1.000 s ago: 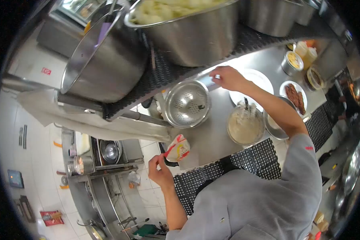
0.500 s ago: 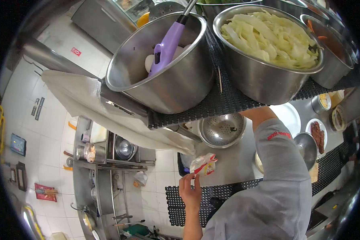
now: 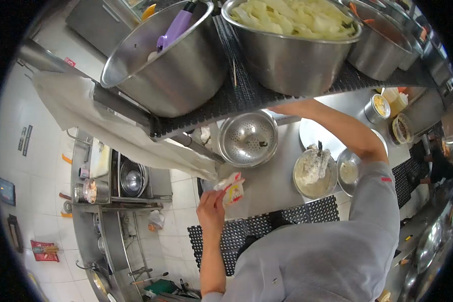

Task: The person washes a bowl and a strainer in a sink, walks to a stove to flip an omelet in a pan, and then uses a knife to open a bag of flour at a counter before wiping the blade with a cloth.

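My left hand (image 3: 211, 209) pinches a crumpled white plastic packet (image 3: 233, 190) with red and yellow print, held over the counter's edge. My right arm (image 3: 332, 118) reaches across the counter and passes beneath the overhead shelf, which hides the right hand and its fingers. Between the two arms sits a perforated steel colander (image 3: 231, 141) with a small dark green scrap inside. To the right of it stands a steel bowl (image 3: 299, 187) of pale batter or flour, with a thickly coated lump and a dark handle in it. A smaller bowl (image 3: 349, 187) with pale residue adjoins it.
Overhead, a shelf with a black mat (image 3: 241, 103) bears large steel pots, one of cut cabbage (image 3: 292, 19), another with a purple lighter (image 3: 176, 27). A cloth (image 3: 116, 126) hangs from its edge. A white plate (image 3: 311, 133) lies under my right arm.
The view has shifted, bringing the batter bowl into sight. My right arm now stretches farther out over the plate and under the shelf. My left hand still holds the packet.
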A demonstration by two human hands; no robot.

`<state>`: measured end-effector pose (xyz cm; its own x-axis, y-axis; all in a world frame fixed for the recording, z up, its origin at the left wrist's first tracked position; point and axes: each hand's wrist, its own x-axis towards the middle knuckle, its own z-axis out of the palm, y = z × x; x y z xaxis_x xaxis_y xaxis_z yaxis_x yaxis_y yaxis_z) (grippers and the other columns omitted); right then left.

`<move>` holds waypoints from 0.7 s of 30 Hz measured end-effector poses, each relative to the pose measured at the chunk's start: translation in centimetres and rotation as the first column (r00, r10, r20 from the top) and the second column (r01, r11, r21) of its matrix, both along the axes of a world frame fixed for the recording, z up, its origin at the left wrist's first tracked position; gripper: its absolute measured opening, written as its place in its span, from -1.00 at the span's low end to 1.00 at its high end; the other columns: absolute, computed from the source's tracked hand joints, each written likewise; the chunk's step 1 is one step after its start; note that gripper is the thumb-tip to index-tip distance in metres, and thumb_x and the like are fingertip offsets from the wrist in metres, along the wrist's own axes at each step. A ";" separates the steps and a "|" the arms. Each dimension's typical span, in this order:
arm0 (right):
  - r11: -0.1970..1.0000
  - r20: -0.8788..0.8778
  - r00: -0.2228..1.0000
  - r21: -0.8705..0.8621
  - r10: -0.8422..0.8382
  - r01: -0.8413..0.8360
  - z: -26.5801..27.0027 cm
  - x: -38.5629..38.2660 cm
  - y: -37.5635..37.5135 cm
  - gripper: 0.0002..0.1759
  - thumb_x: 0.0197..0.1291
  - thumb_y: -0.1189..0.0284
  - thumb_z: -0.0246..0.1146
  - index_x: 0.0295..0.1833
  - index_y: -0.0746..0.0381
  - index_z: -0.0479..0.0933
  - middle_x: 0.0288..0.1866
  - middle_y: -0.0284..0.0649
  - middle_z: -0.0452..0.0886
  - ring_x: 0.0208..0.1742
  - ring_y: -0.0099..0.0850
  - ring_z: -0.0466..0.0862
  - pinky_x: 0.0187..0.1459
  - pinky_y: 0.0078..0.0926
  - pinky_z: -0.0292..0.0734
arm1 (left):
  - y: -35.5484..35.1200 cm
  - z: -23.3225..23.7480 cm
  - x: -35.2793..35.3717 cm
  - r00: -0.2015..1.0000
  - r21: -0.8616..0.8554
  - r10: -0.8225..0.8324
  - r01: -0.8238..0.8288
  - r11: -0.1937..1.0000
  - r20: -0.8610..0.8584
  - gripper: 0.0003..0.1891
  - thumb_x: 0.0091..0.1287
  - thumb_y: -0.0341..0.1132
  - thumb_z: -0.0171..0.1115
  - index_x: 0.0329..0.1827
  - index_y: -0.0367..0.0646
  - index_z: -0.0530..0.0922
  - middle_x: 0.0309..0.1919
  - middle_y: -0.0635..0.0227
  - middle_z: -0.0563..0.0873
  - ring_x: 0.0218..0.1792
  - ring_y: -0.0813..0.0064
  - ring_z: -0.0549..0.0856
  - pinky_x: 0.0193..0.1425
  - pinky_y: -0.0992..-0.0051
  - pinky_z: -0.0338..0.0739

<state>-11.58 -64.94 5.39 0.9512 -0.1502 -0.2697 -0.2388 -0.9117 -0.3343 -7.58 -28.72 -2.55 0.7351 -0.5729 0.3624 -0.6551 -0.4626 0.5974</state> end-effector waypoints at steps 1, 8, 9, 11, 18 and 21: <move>0.999 0.007 0.999 -0.003 -0.041 0.041 0.5 -1.3 0.5 -0.60 0.27 0.22 0.05 0.17 0.12 0.42 -0.12 -0.10 0.63 -0.10 -0.11 0.62 -0.05 -0.22 0.51 | -0.1 0.3 0.2 1.000 0.008 0.001 -0.001 1.000 -0.011 -0.93 0.18 -0.51 0.25 -0.30 -0.28 0.64 -0.38 0.17 0.64 -0.39 0.22 0.63 -0.29 0.40 0.53; 0.892 0.654 0.654 0.447 -0.379 0.070 -4.1 -10.1 -2.7 -0.59 0.01 0.68 0.23 0.02 0.22 0.41 -0.04 -0.27 0.54 -0.01 -0.45 0.55 -0.01 -0.45 0.52 | 0.7 -1.8 2.3 0.997 -0.043 0.043 -0.041 0.998 0.064 -0.89 0.13 -0.52 0.27 -0.29 -0.22 0.67 -0.31 0.21 0.67 -0.20 0.24 0.63 -0.11 0.40 0.52; 0.779 0.687 0.567 0.615 -0.455 -0.120 -4.3 -10.3 -2.6 -0.64 0.06 0.69 0.19 0.01 0.24 0.40 0.03 -0.24 0.50 -0.02 -0.43 0.56 -0.03 -0.46 0.55 | 0.7 -2.0 2.3 1.000 0.052 -0.002 0.001 0.999 0.020 -0.89 0.12 -0.50 0.27 -0.29 -0.20 0.67 -0.30 0.23 0.67 -0.17 0.25 0.62 -0.08 0.40 0.51; 0.722 0.650 0.522 0.685 -0.552 -0.091 -3.9 -11.2 -2.2 -0.74 0.18 0.60 0.15 0.00 0.25 0.39 0.09 -0.18 0.47 -0.05 -0.38 0.58 -0.07 -0.48 0.56 | -0.5 -0.2 3.0 0.999 -0.011 0.032 -0.031 0.999 0.042 -0.89 0.12 -0.49 0.28 -0.30 -0.19 0.68 -0.30 0.24 0.66 -0.18 0.25 0.63 -0.09 0.40 0.51; 0.158 0.248 0.484 0.963 -0.839 -0.218 -3.3 -14.7 0.3 -0.82 0.31 0.45 0.05 -0.03 0.29 0.39 0.16 -0.06 0.46 -0.09 -0.24 0.65 -0.09 -0.46 0.59 | -1.2 -2.1 2.9 0.992 -0.018 -0.114 0.113 0.993 -0.050 -0.91 0.12 -0.48 0.29 -0.31 -0.17 0.69 -0.33 0.25 0.65 -0.29 0.31 0.64 -0.19 0.45 0.52; 0.013 0.008 0.535 1.000 -0.845 0.005 -6.9 -15.7 -0.2 -0.76 0.27 0.50 0.01 0.02 0.34 0.39 0.15 0.03 0.45 -0.13 -0.27 0.67 -0.09 -0.47 0.62 | -1.0 -0.8 3.3 0.996 -0.054 -0.080 0.078 0.995 -0.040 -0.92 0.13 -0.48 0.31 -0.32 -0.18 0.70 -0.35 0.26 0.65 -0.36 0.38 0.63 -0.27 0.50 0.51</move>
<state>-27.32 -65.14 -1.48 0.7358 -0.6614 -0.1454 0.1498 0.3684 -0.9175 -4.30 -29.76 -3.34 0.7035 -0.6110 0.3630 -0.6620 -0.3775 0.6475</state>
